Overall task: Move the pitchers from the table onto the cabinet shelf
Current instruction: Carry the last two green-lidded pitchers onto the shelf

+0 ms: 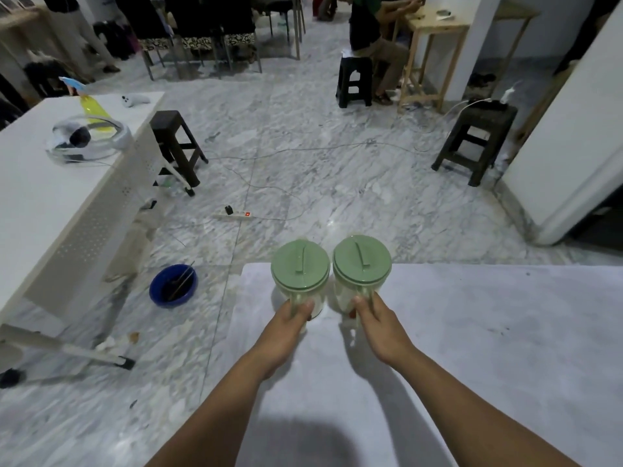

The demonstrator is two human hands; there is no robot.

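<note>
1. The broad white table top (472, 348) lies under both forearms and runs off to the right of the right hand; its far edge sits just beyond the two pitchers, with grey marbled floor (320, 170) past it.
2. A tall white panel (573, 129), possibly the cabinet's side or door, stands well off to the right of the right hand; no shelf shows from here, so I cannot tell where the pitchers are bound.
3. The left clear plastic pitcher with a round pale-green lid (300, 267) stands, or is just lifted, near the table's far left corner. Whether its base touches the top is hidden.
4. The right clear plastic pitcher with a matching green lid (362, 261) is just beside it, lids nearly touching.
5. The left hand (286, 332) is closed around the left pitcher's handle side, thumb across the front.
6. The right hand (381, 328) wraps the right pitcher's handle likewise, fingers curled behind it.
7. Risks, as I judge them: both pitchers sit close to the edge, so a forward nudge could tip one onto the floor; carried side by side, the lids may knock together; a one-handed grip could swing a pitcher and loosen a lid; the white power strip with trailing cable (236, 214) on the floor ahead could catch a foot.
</note>
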